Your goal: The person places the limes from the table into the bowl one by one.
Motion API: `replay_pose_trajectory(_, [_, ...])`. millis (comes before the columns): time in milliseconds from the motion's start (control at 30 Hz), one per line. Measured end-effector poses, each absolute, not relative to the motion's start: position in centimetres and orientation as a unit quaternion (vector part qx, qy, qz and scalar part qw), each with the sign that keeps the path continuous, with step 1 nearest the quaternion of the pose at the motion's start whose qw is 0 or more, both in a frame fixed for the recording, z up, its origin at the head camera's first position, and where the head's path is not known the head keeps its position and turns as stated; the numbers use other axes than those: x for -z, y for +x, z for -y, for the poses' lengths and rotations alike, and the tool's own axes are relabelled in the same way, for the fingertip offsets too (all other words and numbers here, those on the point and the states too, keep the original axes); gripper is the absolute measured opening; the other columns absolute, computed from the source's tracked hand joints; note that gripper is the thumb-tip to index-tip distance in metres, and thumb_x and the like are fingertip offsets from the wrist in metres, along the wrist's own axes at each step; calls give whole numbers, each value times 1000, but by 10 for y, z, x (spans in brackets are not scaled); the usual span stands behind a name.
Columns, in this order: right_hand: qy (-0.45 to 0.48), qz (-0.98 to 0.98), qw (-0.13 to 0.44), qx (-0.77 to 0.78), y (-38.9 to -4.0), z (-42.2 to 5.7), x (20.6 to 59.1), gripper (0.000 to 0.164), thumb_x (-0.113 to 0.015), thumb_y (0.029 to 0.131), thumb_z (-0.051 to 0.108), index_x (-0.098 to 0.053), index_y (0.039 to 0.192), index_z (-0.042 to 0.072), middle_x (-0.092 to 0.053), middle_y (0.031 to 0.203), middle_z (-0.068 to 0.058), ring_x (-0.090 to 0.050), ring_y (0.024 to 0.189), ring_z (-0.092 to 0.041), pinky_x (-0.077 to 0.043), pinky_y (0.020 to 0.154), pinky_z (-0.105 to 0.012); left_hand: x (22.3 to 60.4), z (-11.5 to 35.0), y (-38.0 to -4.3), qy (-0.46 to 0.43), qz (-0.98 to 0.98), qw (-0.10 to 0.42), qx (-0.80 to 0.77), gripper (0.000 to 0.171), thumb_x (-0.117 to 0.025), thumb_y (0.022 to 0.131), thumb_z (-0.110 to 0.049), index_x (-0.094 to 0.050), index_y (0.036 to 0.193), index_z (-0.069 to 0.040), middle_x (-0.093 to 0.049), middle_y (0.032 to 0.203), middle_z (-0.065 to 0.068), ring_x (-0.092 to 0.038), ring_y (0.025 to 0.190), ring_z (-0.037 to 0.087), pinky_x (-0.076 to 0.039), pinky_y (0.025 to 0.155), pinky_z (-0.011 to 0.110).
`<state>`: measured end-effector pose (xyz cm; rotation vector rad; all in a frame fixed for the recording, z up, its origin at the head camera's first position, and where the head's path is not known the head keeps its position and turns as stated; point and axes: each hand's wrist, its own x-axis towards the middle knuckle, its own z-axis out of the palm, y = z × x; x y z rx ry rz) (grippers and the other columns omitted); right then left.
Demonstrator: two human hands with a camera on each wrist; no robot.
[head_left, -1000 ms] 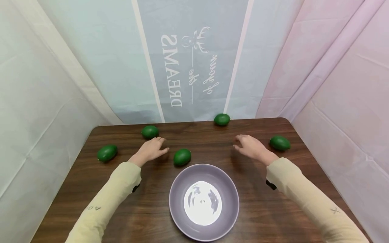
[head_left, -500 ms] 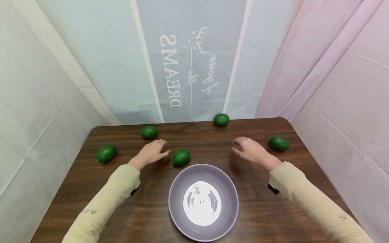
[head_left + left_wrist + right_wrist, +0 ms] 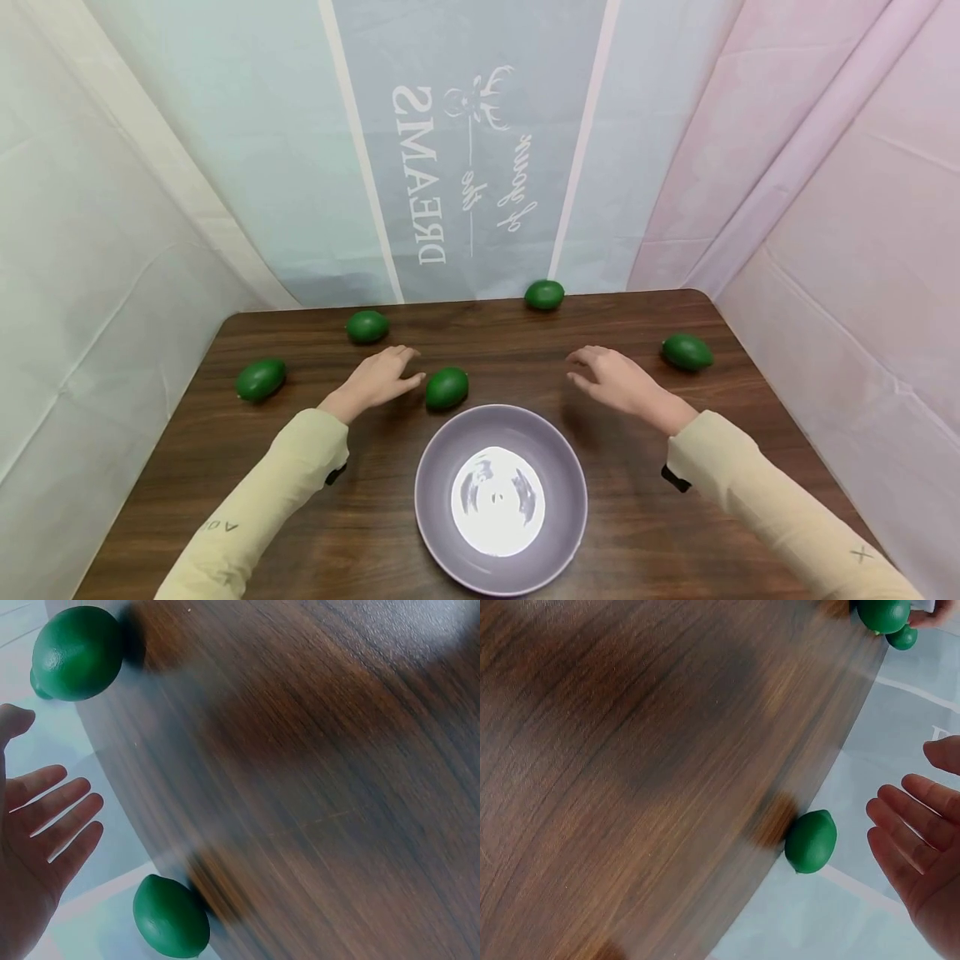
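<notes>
My left hand (image 3: 377, 377) hovers over the table, thumb tip close to the middle lime (image 3: 447, 388); whether they touch I cannot tell. Behind that hand lies another lime (image 3: 367, 327), and a third (image 3: 261, 379) is farther left. My right hand (image 3: 618, 383) hangs above the wood with relaxed fingers and holds nothing. A lime (image 3: 687, 352) sits to its right and one more (image 3: 544, 294) at the back edge. Both wrist views show an empty palm, with limes (image 3: 171, 916) near the left hand and a lime (image 3: 810, 841) before the right.
A round lilac bowl (image 3: 435, 500) with a shiny bare inside stands at the front middle of the dark wooden table (image 3: 360, 533). Pale cloth walls (image 3: 97, 275) enclose it left, right and behind. The printed back cloth (image 3: 480, 183) meets the far table edge.
My left hand has shifted slightly right, nearer the middle lime. The right hand has drifted a little left and toward the front. Limes and bowl stay put on the table.
</notes>
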<state>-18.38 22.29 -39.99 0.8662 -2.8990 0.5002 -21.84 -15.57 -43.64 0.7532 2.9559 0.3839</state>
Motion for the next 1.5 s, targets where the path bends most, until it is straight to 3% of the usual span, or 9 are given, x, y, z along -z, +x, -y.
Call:
replay_pose_trajectory(667, [302, 934, 65, -177, -169, -214, 400, 26, -63, 85, 17, -63, 107, 1, -64, 101, -9, -60, 94, -22, -48, 79, -40, 440, 150, -212, 249, -956, 31, -153, 49, -49, 91, -38, -54, 122, -1, -54, 123, 17, -48, 116, 33, -37, 96, 46])
replay_pose_trajectory(1500, [327, 915, 97, -217, -152, -204, 397, 25, -62, 86, 16, -63, 108, 5, -63, 104, -7, -60, 95, -20, -49, 79, -38, 443, 141, -202, 220, -947, 32, -231, 48, -51, 91, -40, -53, 123, -5, -53, 125, 11, -46, 118, 27, -38, 95, 44])
